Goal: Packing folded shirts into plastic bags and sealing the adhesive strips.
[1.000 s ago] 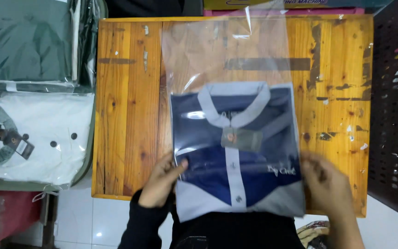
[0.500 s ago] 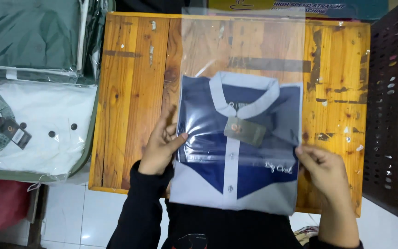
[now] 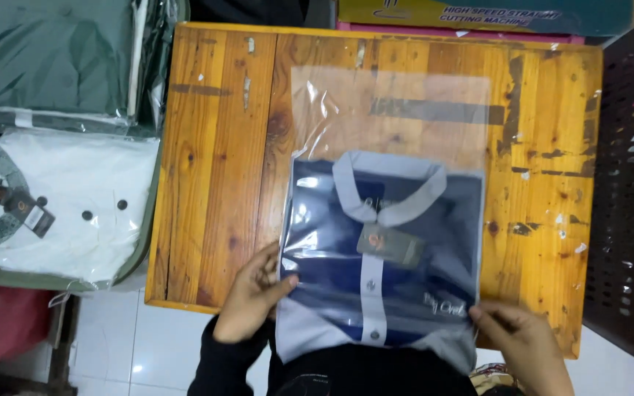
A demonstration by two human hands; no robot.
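A folded navy and light grey shirt with a collar and a small hang tag lies partly inside a clear plastic bag on a wooden table. The shirt's lower end sticks out over the near table edge. My left hand grips the bag's left side next to the shirt. My right hand pinches the bag's lower right corner. The bag's empty upper part lies flat on the wood beyond the collar.
To the left lie a bagged white shirt with dark buttons and a bagged green garment. A dark perforated plastic crate stands at the right. A cardboard box sits beyond the table. White floor tiles show below.
The shirt and bag have slid toward me, and the bag's empty top has settled flat on the table. My left hand moved lower along the bag's left side; my right hand dropped to the corner.
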